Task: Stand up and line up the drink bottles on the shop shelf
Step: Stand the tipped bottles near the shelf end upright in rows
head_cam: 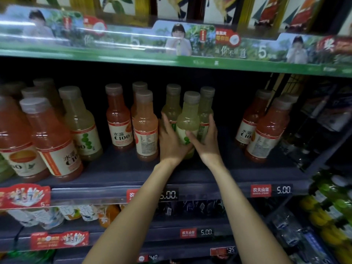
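Alignment of the pale green bottle (pixel 187 122) is judged to be the step in hand. It is held upright on the middle shelf (pixel 118 168), at the front of a green cluster, with two like bottles (pixel 172 105) just behind it. The left hand (pixel 171 141) is wrapped against its left side, fingers extended upward along the body; the right hand (pixel 206 138) is curled round its right side, thumb laid across the label. Both hands are thus closed upon the one bottle.

The next move is judged to call for a straight slide into line with its neighbours (label turned outward). An orange bottle (pixel 145 126) stands just beside the left hand and could be knocked. Further orange bottles (pixel 266 128) stand well apart at right. Price tags (pixel 270 190) are fixed to the shelf edge.
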`<state>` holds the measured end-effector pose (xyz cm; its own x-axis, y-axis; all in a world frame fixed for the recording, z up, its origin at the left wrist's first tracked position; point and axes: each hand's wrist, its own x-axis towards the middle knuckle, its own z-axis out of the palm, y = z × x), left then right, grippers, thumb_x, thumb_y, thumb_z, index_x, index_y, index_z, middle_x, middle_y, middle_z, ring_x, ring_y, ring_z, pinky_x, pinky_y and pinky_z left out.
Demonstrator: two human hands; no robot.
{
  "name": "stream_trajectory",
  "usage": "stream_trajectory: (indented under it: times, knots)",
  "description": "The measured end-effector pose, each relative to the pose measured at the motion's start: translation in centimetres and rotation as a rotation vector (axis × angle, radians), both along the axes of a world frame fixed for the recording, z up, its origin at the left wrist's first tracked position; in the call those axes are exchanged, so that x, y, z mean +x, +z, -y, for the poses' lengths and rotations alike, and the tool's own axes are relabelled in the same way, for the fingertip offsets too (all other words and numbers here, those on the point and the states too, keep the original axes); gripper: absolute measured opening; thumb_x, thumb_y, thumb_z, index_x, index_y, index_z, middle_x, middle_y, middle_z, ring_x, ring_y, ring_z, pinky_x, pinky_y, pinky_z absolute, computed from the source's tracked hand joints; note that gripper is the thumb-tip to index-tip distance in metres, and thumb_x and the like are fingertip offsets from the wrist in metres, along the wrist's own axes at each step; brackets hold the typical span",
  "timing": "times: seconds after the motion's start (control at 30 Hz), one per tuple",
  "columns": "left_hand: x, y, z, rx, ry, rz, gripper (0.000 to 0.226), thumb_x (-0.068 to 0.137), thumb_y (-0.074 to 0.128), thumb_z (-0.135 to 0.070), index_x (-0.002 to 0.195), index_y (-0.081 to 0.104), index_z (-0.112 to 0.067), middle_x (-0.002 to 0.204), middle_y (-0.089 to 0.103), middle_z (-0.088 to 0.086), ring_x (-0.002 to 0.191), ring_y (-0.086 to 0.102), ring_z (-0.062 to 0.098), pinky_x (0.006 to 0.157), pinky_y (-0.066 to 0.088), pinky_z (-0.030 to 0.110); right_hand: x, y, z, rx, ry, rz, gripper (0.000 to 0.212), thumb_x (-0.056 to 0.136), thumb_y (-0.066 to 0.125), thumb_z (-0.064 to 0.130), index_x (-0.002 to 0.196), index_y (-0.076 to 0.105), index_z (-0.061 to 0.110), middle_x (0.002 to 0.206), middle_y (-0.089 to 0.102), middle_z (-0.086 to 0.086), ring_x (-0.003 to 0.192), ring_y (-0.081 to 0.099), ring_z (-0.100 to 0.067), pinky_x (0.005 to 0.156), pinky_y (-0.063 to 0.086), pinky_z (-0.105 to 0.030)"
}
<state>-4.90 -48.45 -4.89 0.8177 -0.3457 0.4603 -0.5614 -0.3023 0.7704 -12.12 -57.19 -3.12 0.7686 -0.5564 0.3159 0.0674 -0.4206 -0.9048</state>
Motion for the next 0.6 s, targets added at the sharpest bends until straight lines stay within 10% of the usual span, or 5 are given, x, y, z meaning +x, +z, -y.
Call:
stream_trajectory:
  times: [0.37,0.5,0.6]
  knots:
    - [-1.2,-0.5,2.7,0.033,-0.114,0.046,0.105,0.082,0.072,-0.023,0.151,-0.006,-0.009,0.151,0.004,0.024,0.139,0.023,0.041,0.112,0.029,0.043,0.0,0.3,3.9,0.034,0.112,0.030,0.078,0.084,0.070,0.023,0.142,0.020,0.036,0.140,0.042,0.009,0.126,0.043,-0.002,0.099,0.037,-0.019]
    - [-1.7,-0.1,2.4,0.059,-0.181,-0.039,0.109,0.085,0.069,-0.028,0.149,-0.018,-0.013,0.156,-0.014,0.017,0.146,-0.006,0.031,0.114,0.008,0.033,-0.5,1.0,4.2,0.037,0.114,-0.018,0.070,0.087,0.066,0.020,0.139,0.022,0.039,0.134,0.034,0.020,0.124,0.035,0.004,0.098,0.031,-0.015]
    - [-2.8,0.8,0.3,0.078,-0.269,-0.090,0.101,0.084,0.068,-0.025,0.152,-0.006,-0.016,0.159,-0.002,0.011,0.146,0.009,0.026,0.116,0.024,0.038,-1.3,1.0,2.8,-0.090,-0.051,-0.040,0.071,0.089,0.064,0.023,0.147,0.023,0.024,0.151,0.023,0.000,0.137,0.025,-0.012,0.102,0.023,-0.014]
